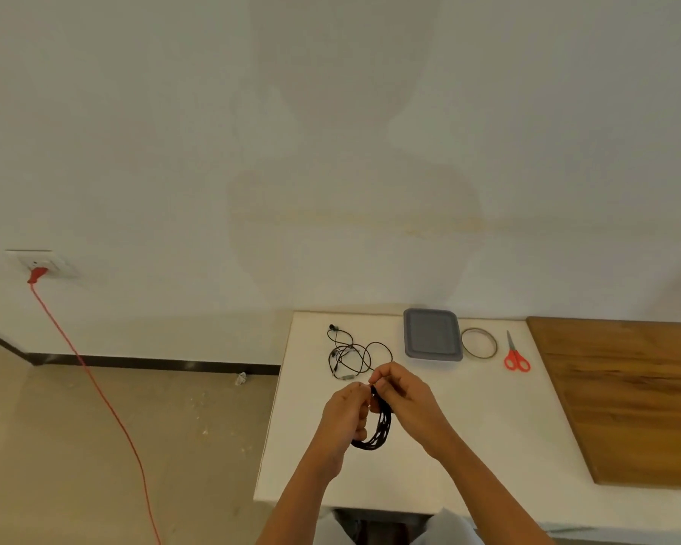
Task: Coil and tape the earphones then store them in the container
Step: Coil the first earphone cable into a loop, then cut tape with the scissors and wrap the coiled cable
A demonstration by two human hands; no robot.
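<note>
Over the white table (488,426), left hand (346,416) grips the black earphone coil (384,424), fingers curled round it; right hand (407,399) pinches the coil's top between thumb and fingertips. Beyond them lie loose earphones (343,354), the grey container (432,334), then tape (464,343) and scissors (516,357)

The scene was lit softly and evenly, at moderate brightness. A broad, faint shadow (343,131) was thrown on the wall (134,112), which pointed to light from behind the camera. The white desk (468,426) was rendered bright, without glare. The skirting board (154,361) was bowed toward the left edge. The left hand (346,411) and right hand (405,403) were slightly smeared.
</note>
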